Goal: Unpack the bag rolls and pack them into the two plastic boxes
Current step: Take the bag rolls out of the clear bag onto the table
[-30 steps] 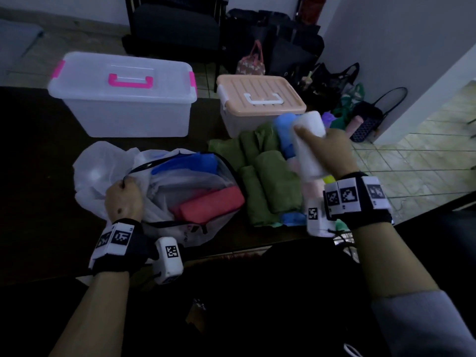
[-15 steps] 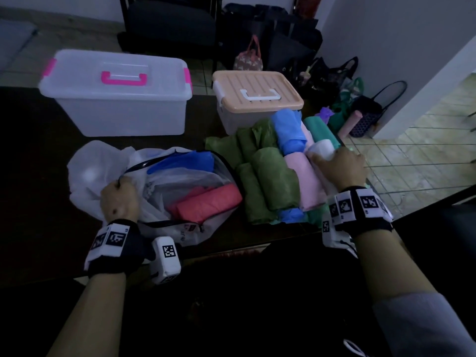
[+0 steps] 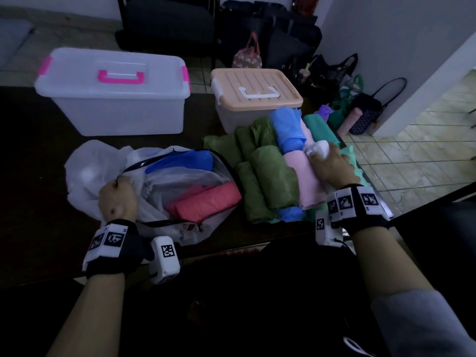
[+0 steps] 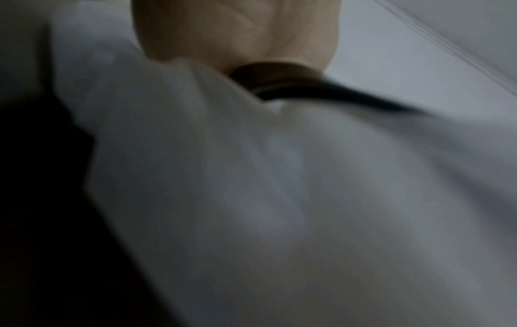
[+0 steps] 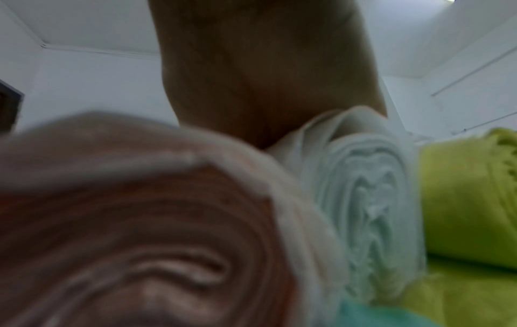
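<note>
My right hand (image 3: pixel 332 163) grips a white bag roll (image 3: pixel 318 149) lying on the pile of rolls at the table's right, beside a pink roll (image 3: pixel 304 181). In the right wrist view the white roll (image 5: pixel 366 199) sits between the pink roll (image 5: pixel 125 221) and a yellow-green one (image 5: pixel 470 194). Green rolls (image 3: pixel 270 176) and a blue roll (image 3: pixel 288 130) fill the pile. My left hand (image 3: pixel 117 195) grips the rim of the open clear bag (image 3: pixel 180 176), which holds a red roll (image 3: pixel 206 202) and a blue one (image 3: pixel 180 162). Both boxes, clear with pink handle (image 3: pixel 116 94) and peach-lidded (image 3: pixel 255 91), stand closed behind.
The dark table (image 3: pixel 38 189) ends just right of the pile, with tiled floor (image 3: pixel 412 163) beyond. Handbags (image 3: pixel 360 106) and a dark chair (image 3: pixel 167 21) stand on the floor behind the boxes. A white plastic bag (image 3: pixel 85 166) lies crumpled under the clear bag.
My right hand has brought the white roll down from the air onto the pile next to the pink roll. The left hand has kept its hold on the bag.
</note>
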